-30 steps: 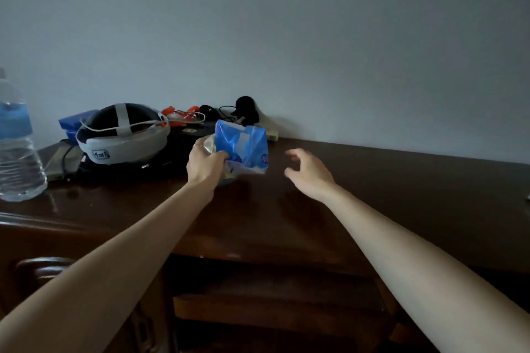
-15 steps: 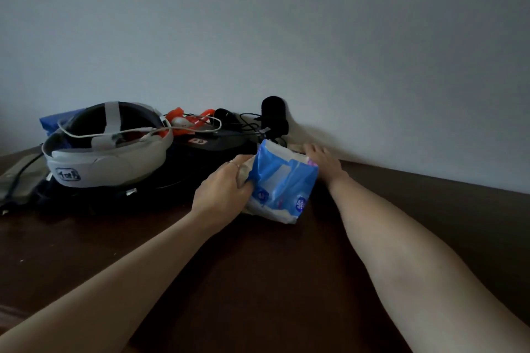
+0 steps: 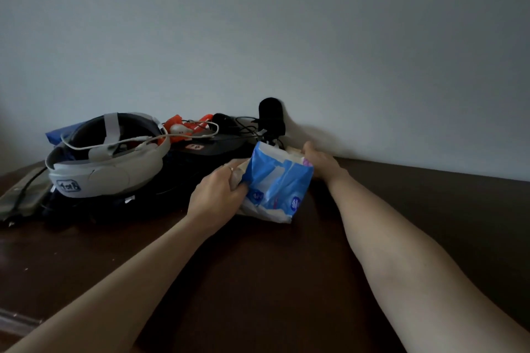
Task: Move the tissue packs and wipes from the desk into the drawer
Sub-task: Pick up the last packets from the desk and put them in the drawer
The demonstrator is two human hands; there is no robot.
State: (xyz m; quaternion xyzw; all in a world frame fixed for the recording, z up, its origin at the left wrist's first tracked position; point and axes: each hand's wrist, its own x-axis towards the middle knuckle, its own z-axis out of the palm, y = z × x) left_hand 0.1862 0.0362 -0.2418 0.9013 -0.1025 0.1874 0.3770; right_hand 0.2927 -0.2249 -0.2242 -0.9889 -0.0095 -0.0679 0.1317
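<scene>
My left hand point(image 3: 218, 195) is shut on a blue and white tissue pack point(image 3: 274, 189), holding it by its left end just above the dark wooden desk point(image 3: 258, 281). My right hand point(image 3: 319, 162) reaches past the pack to the wall, its fingers on a small pale pack point(image 3: 295, 152) with a purple spot. The blue pack hides most of those fingers, so the grip does not show. The drawer is out of view.
A white and grey headset point(image 3: 106, 157) with a cable sits at the left on dark bags. Behind it lie a blue packet point(image 3: 61, 135), orange items point(image 3: 183, 129), black cables and a black microphone point(image 3: 271, 116) against the wall.
The view has tilted up and closer, so the drawer and water bottle have left it. My right hand went from open in the air to the wall behind the blue pack.
</scene>
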